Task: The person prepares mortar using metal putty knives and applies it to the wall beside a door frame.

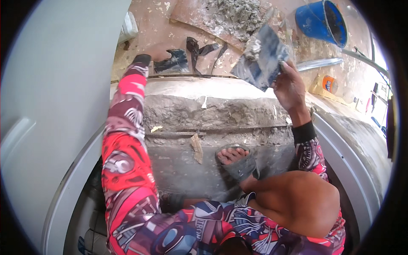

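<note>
My right hand (291, 85) grips the lower right edge of a thin, square, dark grey plate (270, 55), thumb on the upper face. The plate is tilted and smeared, with a lump of grey mortar (253, 47) on it. Its material is unclear. My left hand (158, 52) reaches to the ledge at the far left, beside a broken dark flat piece (173, 63). Its fingers are blurred and partly hidden, so I cannot tell whether they grip the piece. Narrow dark broken strips (195, 55) lie just right of it.
Wet grey mortar (240, 17) is heaped on a board (191, 19) at the back. A blue bucket (316, 21) lies tipped at the far right, near a metal bar (318, 63). A pale door-like panel (51, 85) stands left. Rough concrete (204, 112) fronts the ledge, above my sandalled foot (233, 159).
</note>
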{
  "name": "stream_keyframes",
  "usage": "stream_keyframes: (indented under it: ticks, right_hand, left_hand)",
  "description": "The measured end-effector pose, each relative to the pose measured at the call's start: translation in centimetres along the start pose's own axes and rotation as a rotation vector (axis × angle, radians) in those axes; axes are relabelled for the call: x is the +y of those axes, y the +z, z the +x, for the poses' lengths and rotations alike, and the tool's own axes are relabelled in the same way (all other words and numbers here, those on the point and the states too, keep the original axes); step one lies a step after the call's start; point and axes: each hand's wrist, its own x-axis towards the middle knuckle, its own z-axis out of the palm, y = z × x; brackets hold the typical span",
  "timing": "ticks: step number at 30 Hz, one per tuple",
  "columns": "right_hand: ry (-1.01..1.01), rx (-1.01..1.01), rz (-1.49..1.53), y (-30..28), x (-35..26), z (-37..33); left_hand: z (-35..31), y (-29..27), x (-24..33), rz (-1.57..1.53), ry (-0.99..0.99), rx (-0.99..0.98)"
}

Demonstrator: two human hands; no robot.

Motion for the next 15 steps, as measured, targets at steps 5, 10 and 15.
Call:
stream_keyframes:
  ticks: [5,10,15]
  right_hand:
    - [0.051,0.072,-0.191,1.4,2.4,2.2]
    - [0.047,0.067,-0.189,2.8,3.1,3.5]
    - [0.093,-0.082,-0.124,6.9,3.2,1.7]
  left_hand:
    - [-4.2,-4.9,6.9,-0.383,-0.180,0.354]
    - [-10.5,-4.9,16.8,-0.386,-0.250,1.035]
    - [-15.4,-4.4,25.8,-0.608,-0.137,1.261]
